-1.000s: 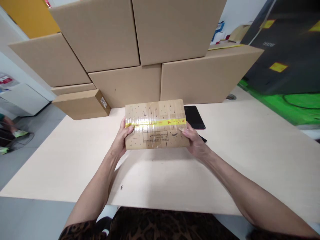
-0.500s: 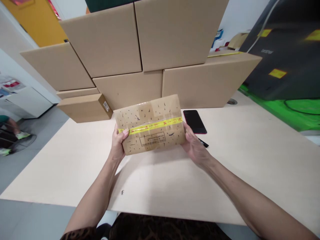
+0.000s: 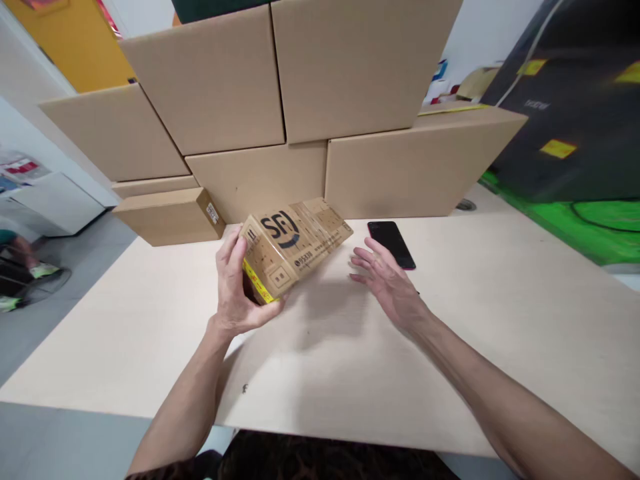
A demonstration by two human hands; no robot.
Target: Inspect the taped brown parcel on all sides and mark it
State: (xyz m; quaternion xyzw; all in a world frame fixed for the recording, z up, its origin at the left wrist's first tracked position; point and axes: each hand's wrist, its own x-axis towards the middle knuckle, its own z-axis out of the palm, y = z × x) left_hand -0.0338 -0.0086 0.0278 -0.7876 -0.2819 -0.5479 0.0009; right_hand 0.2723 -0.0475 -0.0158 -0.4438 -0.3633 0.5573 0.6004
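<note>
A small brown cardboard box (image 3: 295, 233) with black "SF" lettering is tilted above the table (image 3: 165, 320). Yellow printed tape runs along its near left end. My left hand (image 3: 237, 287) grips that end, thumb below and fingers at the upper edge. To the right, apart from the box, my right hand (image 3: 387, 280) is open with its fingers loosely spread, holding nothing. Just behind it a dark phone (image 3: 391, 245) with a red edge lies flat on the table. A black item by the right wrist is almost wholly hidden.
Large cardboard cartons (image 3: 210, 93) are stacked along the table's back. A flatter closed carton (image 3: 165, 217) lies at the back left. On the right stands a dark covered bulk (image 3: 560, 100) beside green sheeting (image 3: 590, 227). Part of a seated person (image 3: 25, 257) shows at far left.
The box has turned from its taped face to its lettered side. My right hand has let go of it and opened, while my left hand keeps its grip.
</note>
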